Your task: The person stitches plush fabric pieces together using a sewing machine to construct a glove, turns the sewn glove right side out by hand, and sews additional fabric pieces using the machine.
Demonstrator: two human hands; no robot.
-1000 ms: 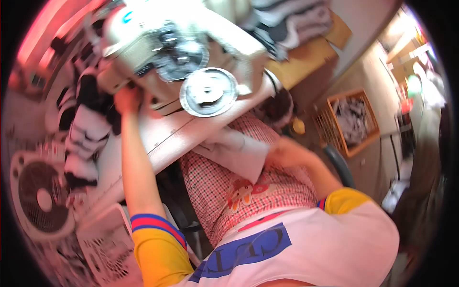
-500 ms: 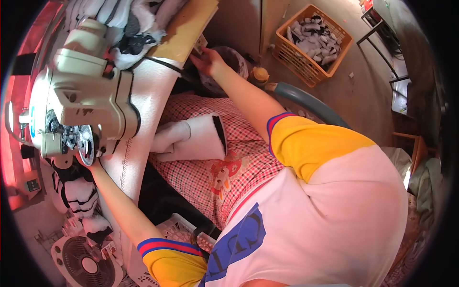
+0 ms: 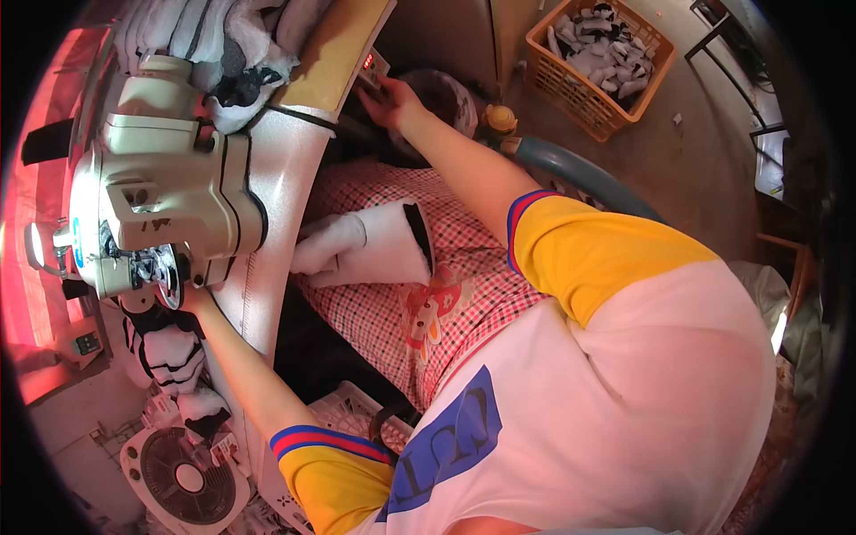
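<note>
My left hand (image 3: pixel 193 301) is at the sewing machine (image 3: pixel 183 183), beside its round metal disc (image 3: pixel 169 276); its fingers are hidden behind the disc. My right hand (image 3: pixel 390 102) reaches to the table's edge, its fingers apart at a small control box (image 3: pixel 374 66) with a lit red display. It touches the box or lies just beside it, and no held item shows. A white fabric piece with a black edge (image 3: pixel 383 245) lies on the checked apron over my lap.
White and grey fabric pieces (image 3: pixel 201 36) are piled behind the machine. An orange basket (image 3: pixel 584 94) of scraps stands on the floor. Below the machine hang more pieces (image 3: pixel 169 357), near a fan (image 3: pixel 185 479). A grey curved bar (image 3: pixel 580 174) lies beyond my right forearm.
The view has shifted slightly, so the machine and lap piece appear further right. My right hand's fingers sit a little lower against the box, whose red display now shows. My left hand stays at the disc.
</note>
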